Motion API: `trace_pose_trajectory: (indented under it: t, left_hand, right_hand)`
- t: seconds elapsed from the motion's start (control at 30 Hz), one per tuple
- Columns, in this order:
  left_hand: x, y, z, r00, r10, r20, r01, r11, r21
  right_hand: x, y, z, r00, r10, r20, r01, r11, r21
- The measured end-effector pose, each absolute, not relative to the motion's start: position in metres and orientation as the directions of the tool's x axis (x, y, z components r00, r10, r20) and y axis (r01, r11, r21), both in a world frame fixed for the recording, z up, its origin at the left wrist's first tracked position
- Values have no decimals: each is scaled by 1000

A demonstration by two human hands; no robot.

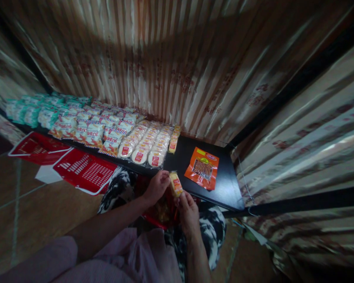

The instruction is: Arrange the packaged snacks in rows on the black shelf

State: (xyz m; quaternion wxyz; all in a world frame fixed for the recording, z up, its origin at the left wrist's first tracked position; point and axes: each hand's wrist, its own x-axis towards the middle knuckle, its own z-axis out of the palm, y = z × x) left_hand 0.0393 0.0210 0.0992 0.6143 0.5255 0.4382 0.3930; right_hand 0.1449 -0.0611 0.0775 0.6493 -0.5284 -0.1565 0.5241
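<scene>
Right hand (189,210), fingers nearly closed, pinches yellow snack packet (176,184) by lower end; left hand (157,186), likewise curled, seems to pinch top (dim). Likely keeps it face-up.

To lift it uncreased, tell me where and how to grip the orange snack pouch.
Probably pinch the orange snack pouch by its right edge, coming from the right: it lies flat on the black shelf, with yellow-wrapped snacks to its left.
</scene>
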Motion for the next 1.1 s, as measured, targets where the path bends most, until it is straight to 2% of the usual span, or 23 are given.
trace_pose_trajectory:
  t: [0.53,0.67,0.87,1.1]
  left_hand:
    - [43,22,115,282,938,-202,-44,223,974]
    - [40,20,117,260,935,-242,-61,266,962]
    - [35,16,116,316,913,-259,-57,291,955]
    - [32,9,117,321,910,-263,-156,325,933]
  right_hand:
    - [154,-59,87,487,803,-343,-400,-144,-905]
    - [158,-55,89,530,781,-328,-389,-120,-913]
    - [164,-44,95,571,771,-284,-343,-90,-935]
    - [160,-32,102,560,794,-237,-363,-22,-932]
